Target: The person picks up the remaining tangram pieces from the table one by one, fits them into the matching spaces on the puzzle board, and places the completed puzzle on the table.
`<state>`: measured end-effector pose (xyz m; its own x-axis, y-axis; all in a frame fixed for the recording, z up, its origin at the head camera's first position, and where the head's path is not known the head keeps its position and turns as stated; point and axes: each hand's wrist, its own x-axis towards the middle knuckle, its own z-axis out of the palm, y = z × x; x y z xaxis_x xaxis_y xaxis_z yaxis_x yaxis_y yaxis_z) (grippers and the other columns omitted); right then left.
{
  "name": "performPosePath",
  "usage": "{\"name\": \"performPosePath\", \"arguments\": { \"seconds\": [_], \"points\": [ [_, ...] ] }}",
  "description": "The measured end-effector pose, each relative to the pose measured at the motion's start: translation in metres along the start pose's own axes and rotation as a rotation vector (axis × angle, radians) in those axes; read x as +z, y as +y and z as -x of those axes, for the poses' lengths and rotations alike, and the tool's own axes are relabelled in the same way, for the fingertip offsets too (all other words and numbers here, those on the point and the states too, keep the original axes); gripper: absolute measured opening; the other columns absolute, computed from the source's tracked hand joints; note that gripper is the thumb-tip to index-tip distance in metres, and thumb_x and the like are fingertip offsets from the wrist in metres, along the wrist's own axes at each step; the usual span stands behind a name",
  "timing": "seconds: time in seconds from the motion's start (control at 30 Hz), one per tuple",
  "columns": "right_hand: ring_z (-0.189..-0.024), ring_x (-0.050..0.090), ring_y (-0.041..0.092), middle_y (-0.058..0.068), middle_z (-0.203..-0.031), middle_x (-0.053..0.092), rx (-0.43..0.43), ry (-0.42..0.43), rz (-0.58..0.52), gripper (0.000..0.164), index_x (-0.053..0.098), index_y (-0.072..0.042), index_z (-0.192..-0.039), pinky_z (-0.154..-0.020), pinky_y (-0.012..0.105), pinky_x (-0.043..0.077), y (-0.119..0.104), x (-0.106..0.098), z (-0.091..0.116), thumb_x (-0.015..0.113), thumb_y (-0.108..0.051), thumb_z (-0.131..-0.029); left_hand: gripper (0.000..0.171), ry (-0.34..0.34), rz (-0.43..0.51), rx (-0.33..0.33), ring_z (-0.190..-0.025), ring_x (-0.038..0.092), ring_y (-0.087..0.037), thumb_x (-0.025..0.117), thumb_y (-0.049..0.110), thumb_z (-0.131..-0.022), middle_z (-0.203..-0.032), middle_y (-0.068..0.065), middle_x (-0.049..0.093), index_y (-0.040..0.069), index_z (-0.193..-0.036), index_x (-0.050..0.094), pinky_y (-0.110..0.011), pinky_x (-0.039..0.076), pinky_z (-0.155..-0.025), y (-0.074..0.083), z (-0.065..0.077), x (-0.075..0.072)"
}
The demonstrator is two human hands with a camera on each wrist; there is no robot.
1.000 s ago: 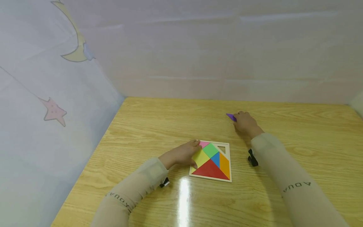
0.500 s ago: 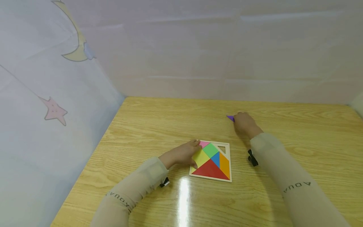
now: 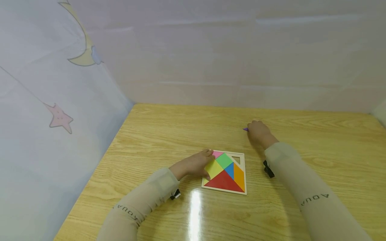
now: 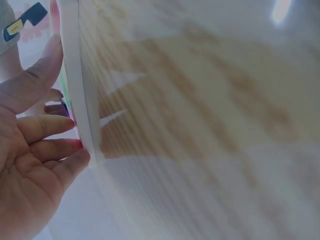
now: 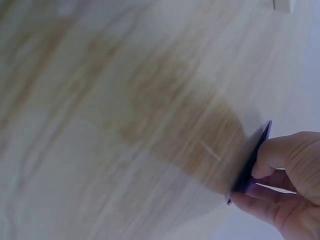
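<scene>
In the head view, a square tangram board (image 3: 242,162) lies on the table, holding a red triangle (image 3: 224,182), a yellow piece (image 3: 213,170), a green square (image 3: 224,161), and blue, orange and pink pieces. Its upper right corner has a bare triangular opening. My left hand (image 3: 194,164) rests on the board's left side, fingers and thumb spread over the pieces. Farther back to the right, my right hand (image 3: 258,133) pinches a purple triangle (image 5: 248,170) between thumb and fingers. In the head view the hand hides most of that piece; only its tip shows.
The wood-grain table (image 3: 150,134) reaches back to a pale cloth backdrop (image 3: 193,67), which also hangs along the left side with a moon and star print. Dark straps (image 3: 268,169) show under both sleeves.
My right hand has closed further around the purple triangle and shifted slightly nearer, so less of the piece shows. My left hand and the board have stayed in place.
</scene>
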<state>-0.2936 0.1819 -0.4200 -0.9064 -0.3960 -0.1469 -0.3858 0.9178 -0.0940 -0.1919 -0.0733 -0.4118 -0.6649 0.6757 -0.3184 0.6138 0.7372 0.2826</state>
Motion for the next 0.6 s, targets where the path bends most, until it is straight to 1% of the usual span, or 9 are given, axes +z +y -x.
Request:
{"name": "performPosePath", "arguments": {
  "seconds": [0.17,0.3,0.37,0.47,0.6],
  "points": [
    [-0.078,0.05,0.036,0.02,-0.078,0.052,-0.028,0.036,0.006,0.016,0.055,0.012,-0.087,-0.071,0.046,0.043,0.004,0.003,0.001,0.043,0.003,-0.083,0.076,-0.007,-0.001,-0.001,-0.127,0.016,-0.026,0.07,0.034,-0.069,-0.138,-0.015,0.023,0.001,-0.129,0.038,-0.027,0.018,-0.101,0.0,0.0,0.0],
    [-0.079,0.053,0.034,0.02,-0.079,0.055,-0.026,0.051,-0.046,0.018,0.058,0.012,-0.088,-0.072,0.045,0.044,0.011,0.006,0.002,0.041,0.005,-0.083,0.075,-0.007,-0.004,0.0,-0.127,0.016,-0.026,0.07,0.034,-0.069,-0.138,-0.014,0.023,0.002,-0.129,0.038,-0.028,0.018,-0.101,-0.002,-0.001,0.0],
    [-0.075,0.053,0.031,0.019,-0.079,0.056,-0.012,0.039,-0.083,0.019,0.058,0.01,-0.086,-0.068,0.042,0.045,0.014,0.006,0.002,0.04,0.005,-0.083,0.076,-0.007,-0.006,0.001,-0.127,0.016,-0.026,0.07,0.035,-0.069,-0.139,-0.015,0.022,0.002,-0.129,0.038,-0.028,0.018,-0.101,-0.002,-0.001,0.0],
    [-0.069,0.051,0.025,0.018,-0.078,0.056,0.002,0.017,-0.114,0.019,0.058,0.008,-0.084,-0.061,0.037,0.043,0.017,0.005,0.003,0.039,0.004,-0.083,0.077,-0.008,0.001,0.001,-0.128,0.015,-0.026,0.07,0.034,-0.069,-0.139,-0.015,0.021,0.001,-0.13,0.036,-0.028,0.017,-0.101,-0.003,-0.001,0.0],
    [-0.07,0.052,0.026,0.017,-0.078,0.057,-0.005,0.026,-0.143,0.021,0.058,0.006,-0.083,-0.062,0.038,0.043,0.02,0.002,0.005,0.038,0.003,-0.084,0.077,-0.013,0.004,-0.005,-0.128,0.014,-0.026,0.069,0.034,-0.07,-0.139,-0.016,0.02,0.001,-0.131,0.035,-0.028,0.016,-0.102,-0.003,-0.001,0.001]
  ]
}}
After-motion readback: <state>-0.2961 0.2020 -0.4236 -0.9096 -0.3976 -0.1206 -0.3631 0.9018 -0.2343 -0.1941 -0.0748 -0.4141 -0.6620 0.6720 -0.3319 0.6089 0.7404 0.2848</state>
